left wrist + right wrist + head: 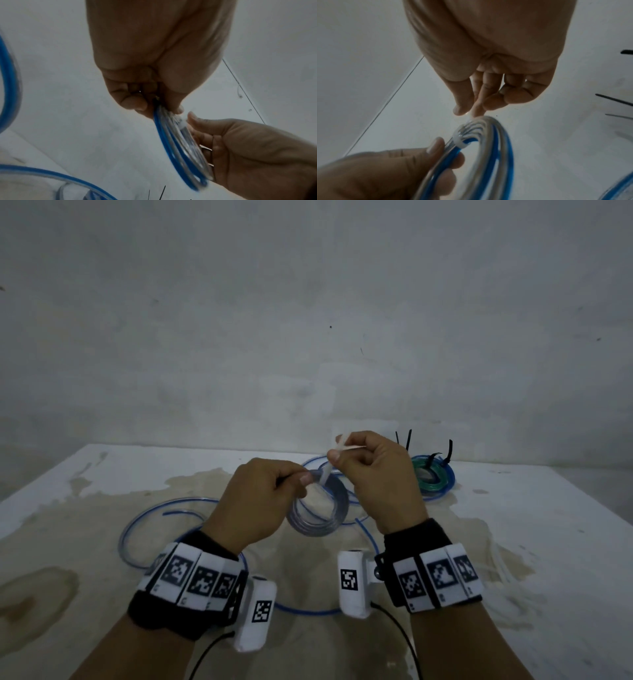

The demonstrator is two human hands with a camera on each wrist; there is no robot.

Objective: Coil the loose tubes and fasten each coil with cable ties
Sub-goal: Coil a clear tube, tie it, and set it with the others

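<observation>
Above the table I hold up a small coil of clear and blue tube (318, 513). My left hand (301, 478) pinches the coil's upper left rim between thumb and fingers. A white cable tie (326, 472) is looped round the coil there. My right hand (337, 455) pinches the tie's tail, which sticks up past the fingers. In the left wrist view my left hand (159, 106) grips the coil (180, 148) edge-on. The right wrist view shows my right hand (469, 112) just above the white tie (460, 139), which bunches the turns together.
A green and blue coil (433, 478) bound with black cable ties (448, 451) lies at the back right. Loose blue tube (164, 508) curves over the stained white table (102, 529) under my wrists. Thin pale strands (503, 570) lie at the right. A wall stands behind.
</observation>
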